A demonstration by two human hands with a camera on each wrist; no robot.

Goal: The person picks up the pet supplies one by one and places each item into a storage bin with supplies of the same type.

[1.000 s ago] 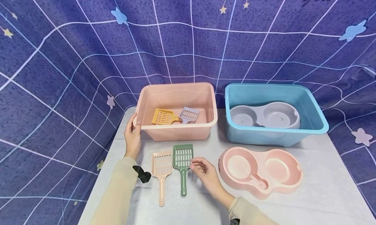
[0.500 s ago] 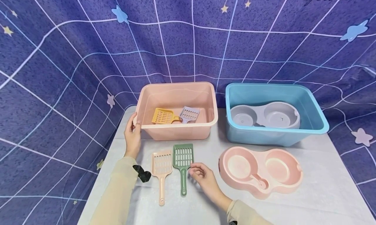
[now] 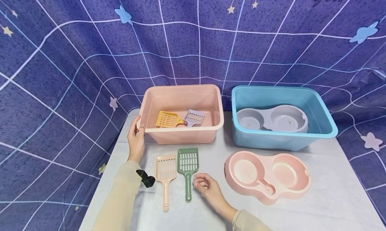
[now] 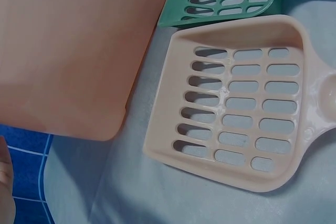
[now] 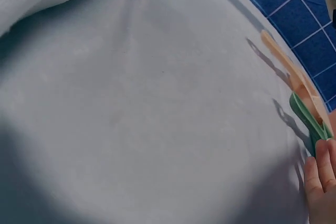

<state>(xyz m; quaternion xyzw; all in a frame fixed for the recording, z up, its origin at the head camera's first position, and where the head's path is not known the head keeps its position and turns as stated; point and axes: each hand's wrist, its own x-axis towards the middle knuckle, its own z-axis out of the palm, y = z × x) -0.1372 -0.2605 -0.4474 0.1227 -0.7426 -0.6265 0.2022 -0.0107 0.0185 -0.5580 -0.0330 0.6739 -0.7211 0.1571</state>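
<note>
At the front left corner of the pink litter tray (image 3: 181,136), my left hand (image 3: 136,142) holds the rim, thumb in front and fingers along the side. A yellow litter scoop (image 3: 168,120) and a lilac litter scoop (image 3: 194,117) lie inside that tray. In front of it, side by side on the table, are a peach litter scoop (image 3: 166,177) and a green litter scoop (image 3: 188,177). My right hand (image 3: 209,190) is just right of the green handle, fingers loosely bent, holding nothing. In the right wrist view its fingers (image 5: 326,169) appear beside the green scoop.
A blue litter tray (image 3: 280,140) stands at the back right with a grey double pet bowl (image 3: 266,115) inside. In front of it sits a pink double pet bowl (image 3: 268,177). A purple curtain (image 3: 193,40) hangs behind the white table (image 3: 334,190).
My right hand has moved slightly toward me, from beside the green scoop's head down to beside its handle. My left hand stays at the pink tray's corner.
</note>
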